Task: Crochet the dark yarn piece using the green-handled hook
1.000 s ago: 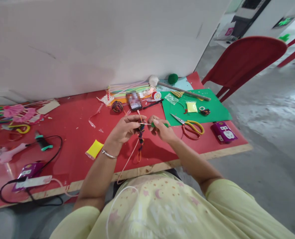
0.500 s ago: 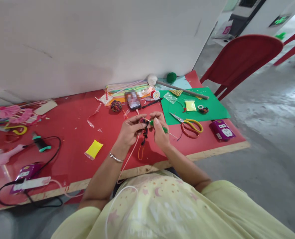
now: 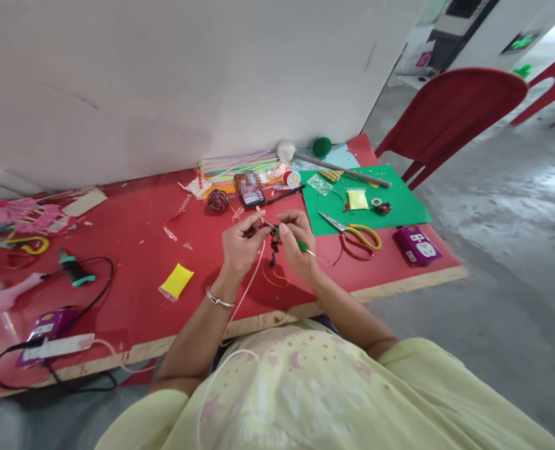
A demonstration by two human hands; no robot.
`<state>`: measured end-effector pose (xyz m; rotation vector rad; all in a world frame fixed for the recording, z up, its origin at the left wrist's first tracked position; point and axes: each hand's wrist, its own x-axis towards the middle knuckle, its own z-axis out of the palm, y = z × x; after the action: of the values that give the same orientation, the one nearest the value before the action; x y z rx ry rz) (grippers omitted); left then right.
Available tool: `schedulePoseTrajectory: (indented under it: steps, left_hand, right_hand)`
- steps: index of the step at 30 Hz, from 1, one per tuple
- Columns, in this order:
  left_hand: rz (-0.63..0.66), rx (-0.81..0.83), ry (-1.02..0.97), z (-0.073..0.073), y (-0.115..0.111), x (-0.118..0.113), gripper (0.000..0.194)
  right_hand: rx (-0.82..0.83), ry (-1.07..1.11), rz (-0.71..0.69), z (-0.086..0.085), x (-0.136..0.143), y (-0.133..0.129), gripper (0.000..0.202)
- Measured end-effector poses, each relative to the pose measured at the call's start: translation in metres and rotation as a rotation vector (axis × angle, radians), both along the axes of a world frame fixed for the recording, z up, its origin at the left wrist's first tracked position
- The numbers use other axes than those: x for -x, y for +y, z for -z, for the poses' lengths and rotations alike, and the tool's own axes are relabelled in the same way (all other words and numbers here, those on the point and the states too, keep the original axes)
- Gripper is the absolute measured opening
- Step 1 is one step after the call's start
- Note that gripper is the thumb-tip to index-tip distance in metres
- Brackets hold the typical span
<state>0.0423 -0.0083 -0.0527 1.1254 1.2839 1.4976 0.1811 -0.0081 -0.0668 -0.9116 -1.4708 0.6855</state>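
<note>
In the middle of the head view my left hand (image 3: 244, 242) pinches a small dark multicoloured piece of crochet (image 3: 274, 245) near its top. My right hand (image 3: 297, 242) is closed around a crochet hook (image 3: 302, 245) with a green handle; its thin metal end sticks out to the lower right. The hook's working tip meets the yarn between my fingertips and is mostly hidden. Below the crochet hangs a loose orange yarn tail (image 3: 277, 282). Beyond my left hand lies a ball of variegated yarn (image 3: 218, 200), next to a phone (image 3: 250, 189).
Scissors (image 3: 359, 240) with yellow and red handles lie right of my hands, partly on a green sheet (image 3: 399, 203). A purple pack (image 3: 417, 245) sits near the right edge. Leftward are a yellow packet (image 3: 177, 282), a glue gun (image 3: 17, 294) and a black cable (image 3: 112, 275).
My right hand has turned slightly, with the hook's metal end tilting further down. The orange yarn tail has swung from a hanging loop out to the right. My left hand has shifted slightly left.
</note>
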Motion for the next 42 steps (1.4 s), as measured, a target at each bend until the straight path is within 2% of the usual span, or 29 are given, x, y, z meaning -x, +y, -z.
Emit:
schedulePoseTrajectory:
  steps: [2, 4, 6, 8, 12, 15, 19, 22, 25, 29, 34, 37, 42]
  left_hand:
    - [-0.002, 0.014, -0.084, 0.0, 0.0, -0.005, 0.046]
    - [0.061, 0.08, -0.258, -0.004, 0.0, -0.008, 0.043]
    - [0.174, 0.165, -0.412, -0.009, -0.001, -0.007, 0.038]
    - [0.281, 0.233, -0.477, -0.016, -0.001, 0.001, 0.033]
    - [0.386, 0.34, -0.407, -0.025, -0.001, 0.022, 0.033]
    - [0.418, 0.392, -0.319, -0.027, 0.0, 0.032, 0.032]
    - [0.478, 0.412, -0.236, -0.026, 0.002, 0.037, 0.032]
    - [0.524, 0.424, -0.218, -0.027, 0.002, 0.039, 0.032]
    - [0.548, 0.432, -0.241, -0.031, 0.002, 0.036, 0.033]
    - [0.493, 0.389, -0.306, -0.034, 0.001, 0.028, 0.035]
    - [0.435, 0.326, -0.293, -0.033, 0.0, 0.025, 0.033]
    - [0.453, 0.34, -0.264, -0.033, 0.0, 0.029, 0.032]
    - [0.53, 0.413, -0.247, -0.036, 0.001, 0.037, 0.031]
  right_hand:
    - [-0.124, -0.082, 0.098, 0.007, 0.002, -0.001, 0.036]
    - [-0.241, -0.131, 0.153, 0.013, 0.003, 0.0, 0.028]
    - [-0.284, -0.127, 0.147, 0.017, 0.0, 0.003, 0.026]
    - [-0.256, -0.109, 0.102, 0.017, -0.005, 0.008, 0.032]
    - [-0.206, -0.168, -0.108, 0.011, -0.026, 0.023, 0.039]
    - [-0.249, -0.25, -0.265, 0.005, -0.042, 0.033, 0.029]
    - [-0.339, -0.407, -0.348, -0.005, -0.057, 0.039, 0.021]
    - [-0.359, -0.455, -0.381, -0.01, -0.061, 0.039, 0.021]
    - [-0.339, -0.402, -0.383, -0.011, -0.061, 0.036, 0.02]
    - [-0.344, -0.328, -0.378, -0.008, -0.056, 0.032, 0.017]
    - [-0.33, -0.32, -0.299, -0.004, -0.052, 0.03, 0.025]
    - [-0.366, -0.371, -0.28, -0.005, -0.055, 0.034, 0.023]
    - [-0.451, -0.478, -0.355, -0.014, -0.067, 0.039, 0.018]
